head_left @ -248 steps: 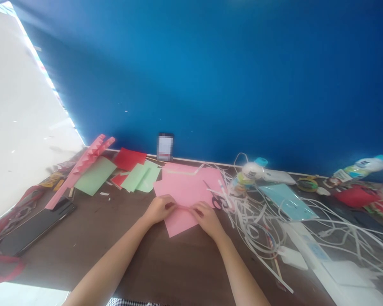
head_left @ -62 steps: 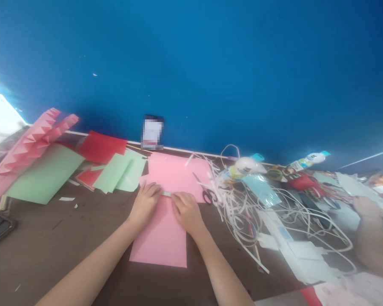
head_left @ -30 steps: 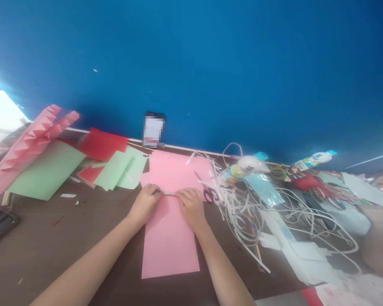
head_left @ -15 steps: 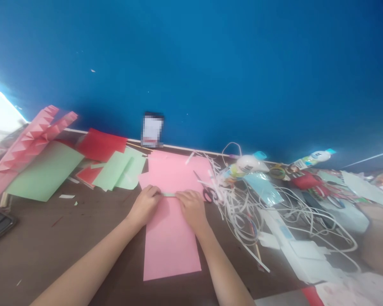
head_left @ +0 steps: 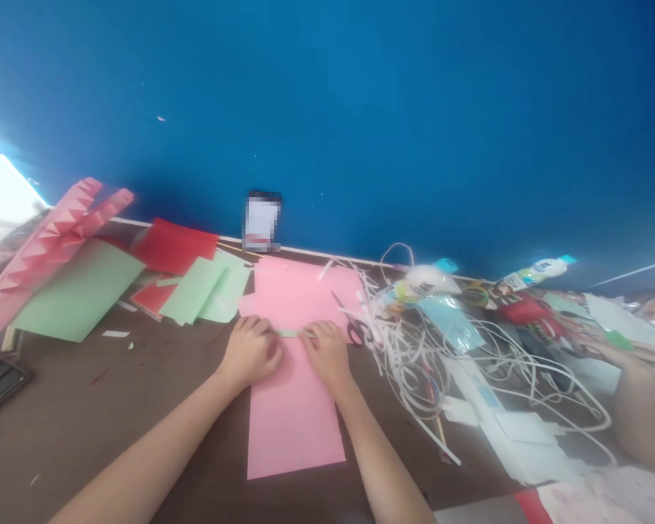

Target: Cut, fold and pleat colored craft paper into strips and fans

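Observation:
A narrow light green paper strip (head_left: 288, 334) lies crosswise between my hands, small and partly covered by the fingers. My left hand (head_left: 249, 352) is closed with its fingers bent at the strip's left end, its thumb lower down over the pink paper. At the right end, my right hand (head_left: 327, 355) pinches the strip between thumb and fingers. Beneath both hands a long pink paper sheet (head_left: 295, 429) runs toward me. More pink paper (head_left: 300, 291) lies flat behind it. Dark-handled scissors (head_left: 356, 333) rest just right of my right hand.
Green sheets (head_left: 81, 291), red paper (head_left: 177, 246) and a pleated pink paper piece (head_left: 49, 240) are on the left, with a phone (head_left: 0, 382). White cords (head_left: 415, 371) and glue bottles (head_left: 426, 280) crowd the right. Another person's arm (head_left: 641, 407) reaches in there.
My left thumb has moved out from the fingers, down toward me. My right fingers have curled more around the strip's end. The other person's hand at far right has shifted, with green showing there.

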